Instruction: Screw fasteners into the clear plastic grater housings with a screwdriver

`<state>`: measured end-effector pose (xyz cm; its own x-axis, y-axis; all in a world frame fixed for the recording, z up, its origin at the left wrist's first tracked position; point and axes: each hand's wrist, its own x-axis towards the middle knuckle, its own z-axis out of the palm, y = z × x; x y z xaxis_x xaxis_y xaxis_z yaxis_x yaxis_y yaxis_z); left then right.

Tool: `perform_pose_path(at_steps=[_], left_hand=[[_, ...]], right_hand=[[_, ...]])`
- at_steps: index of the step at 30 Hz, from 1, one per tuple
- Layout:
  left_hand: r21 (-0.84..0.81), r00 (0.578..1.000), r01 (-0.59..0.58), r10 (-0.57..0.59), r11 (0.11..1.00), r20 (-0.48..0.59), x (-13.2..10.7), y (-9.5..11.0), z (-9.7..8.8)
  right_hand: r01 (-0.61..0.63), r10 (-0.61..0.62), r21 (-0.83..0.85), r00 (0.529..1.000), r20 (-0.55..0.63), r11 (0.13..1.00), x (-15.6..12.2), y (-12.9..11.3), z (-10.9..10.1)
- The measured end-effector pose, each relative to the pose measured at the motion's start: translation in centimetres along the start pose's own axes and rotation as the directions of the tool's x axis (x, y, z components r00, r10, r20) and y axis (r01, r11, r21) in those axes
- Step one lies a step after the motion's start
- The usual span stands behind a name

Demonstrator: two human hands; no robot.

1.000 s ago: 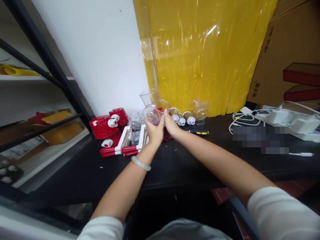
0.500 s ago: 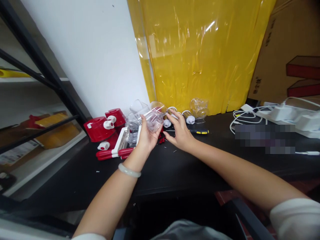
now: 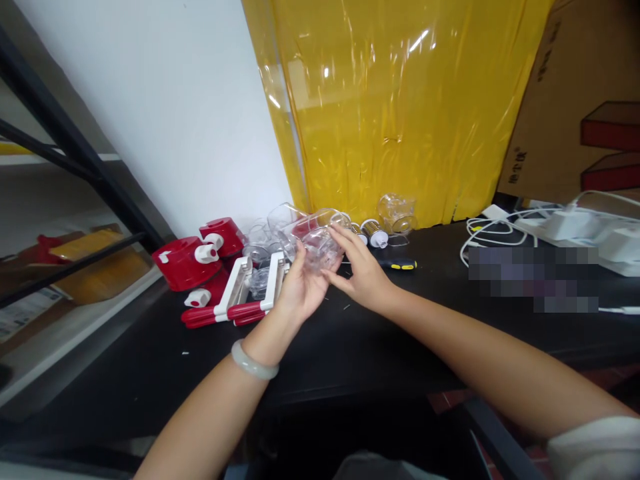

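Note:
A clear plastic hollow part (image 3: 320, 241) lies across the palm of my left hand (image 3: 303, 288), whose thumb and fingers curl about its lower side. My right hand (image 3: 365, 277) has its fingers and thumb on the right end of that same part, gripping it from the side. Left of my hands lie white frames with red handles (image 3: 253, 308), and more clear plastic parts (image 3: 259, 243) stand behind them. Just beyond my right fingers is a metal cylinder with white ends (image 3: 374, 233); another is partly hidden by the hand.
Red housings with white knobs (image 3: 183, 263) sit at the left. A screwdriver with a black and yellow handle (image 3: 400, 265) lies right of my hands, with another clear part (image 3: 397, 213) behind it. White cables and a power strip (image 3: 595, 233) occupy the right side.
My right hand has closed in from the right and now touches the clear part. The clear part has turned a little in my left hand. The view has shifted slightly.

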<state>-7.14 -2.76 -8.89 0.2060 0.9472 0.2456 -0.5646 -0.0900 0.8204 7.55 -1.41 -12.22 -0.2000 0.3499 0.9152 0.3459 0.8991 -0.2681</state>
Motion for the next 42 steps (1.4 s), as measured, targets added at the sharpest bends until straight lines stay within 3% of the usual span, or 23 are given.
perform_pose_path(at_steps=[5, 11, 17, 24, 29, 37, 42], left_hand=[[0.019, 0.999, -0.026, 0.026, 0.999, -0.023, -0.1, -0.4, 0.4], [0.011, 0.998, 0.027, -0.026, 1.000, -0.056, -0.3, -0.9, 0.6], [0.045, 0.991, -0.049, 0.054, 0.998, -0.122, -0.1, -1.4, -0.1], [0.130, 0.962, -0.241, 0.255, 0.962, -0.097, 0.0, -1.8, -0.4], [0.125, 0.963, -0.249, 0.260, 0.960, -0.075, -0.1, -2.1, -0.2], [0.135, 0.963, -0.239, 0.253, 0.961, -0.095, -0.2, -2.3, -0.3], [0.160, 0.958, -0.250, 0.268, 0.955, -0.105, -0.3, -2.9, -0.5]], right_hand=[[-0.101, 0.104, 0.086, 0.994, -0.040, 0.991, 0.1, -0.5, -0.1], [-0.243, 0.265, 0.248, 0.963, -0.058, 0.938, -0.1, -0.8, 0.7], [-0.345, 0.370, 0.399, 0.929, 0.015, 0.850, -0.3, -0.3, 1.1], [-0.343, 0.337, 0.446, 0.937, 0.095, 0.827, -0.5, 0.4, 0.9], [-0.281, 0.271, 0.431, 0.959, 0.086, 0.857, -0.5, 0.3, 0.7], [-0.284, 0.284, 0.337, 0.958, 0.048, 0.898, -0.8, -0.1, 1.3], [-0.236, 0.262, 0.292, 0.964, -0.051, 0.927, -0.6, 0.6, 1.3]])
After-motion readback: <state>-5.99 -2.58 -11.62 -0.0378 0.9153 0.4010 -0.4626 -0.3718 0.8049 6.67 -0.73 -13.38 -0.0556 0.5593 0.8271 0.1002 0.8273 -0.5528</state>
